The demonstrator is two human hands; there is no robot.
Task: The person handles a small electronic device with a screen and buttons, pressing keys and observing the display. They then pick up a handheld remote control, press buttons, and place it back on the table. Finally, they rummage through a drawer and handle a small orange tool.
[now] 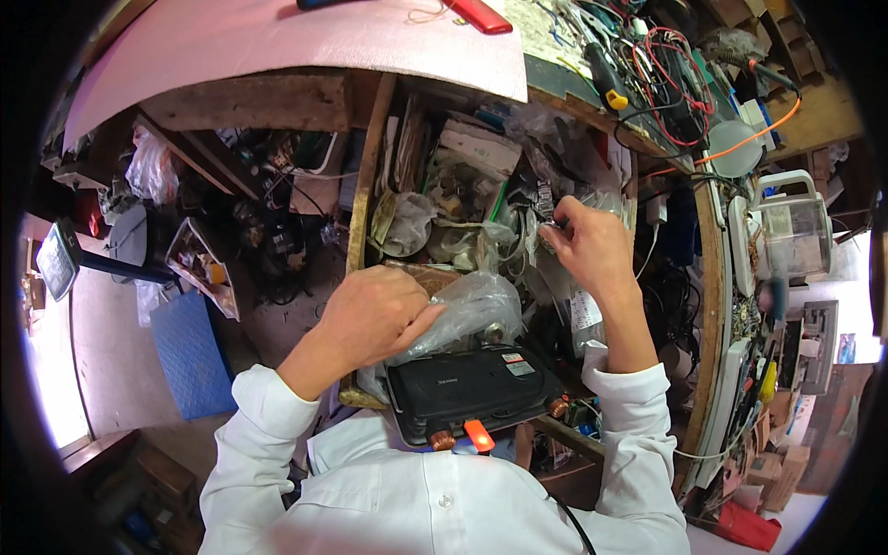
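Over an open wooden drawer (363, 185) filled with clutter, both my hands are at work. My left hand (370, 313) is closed at the drawer's left side, thumb and fingers pinching the edge of a clear plastic bag (472, 310). On the right, my right hand (597, 242) is closed in a pinch above a heap of clear plastic packets; what lies between its fingertips is too small to name. Between the hands are small bagged parts (407, 225) and a whitish box (476, 148). A black case (467, 384) with an orange light hangs before my chest, covering the drawer's near end.
A pink-white bench top (305, 42) overhangs the drawer's far end. A screwdriver (606, 79) and tangled red and black wires (671, 83) lie at the upper right. A blue board (192, 351) and an open box (205, 268) stand on the left floor.
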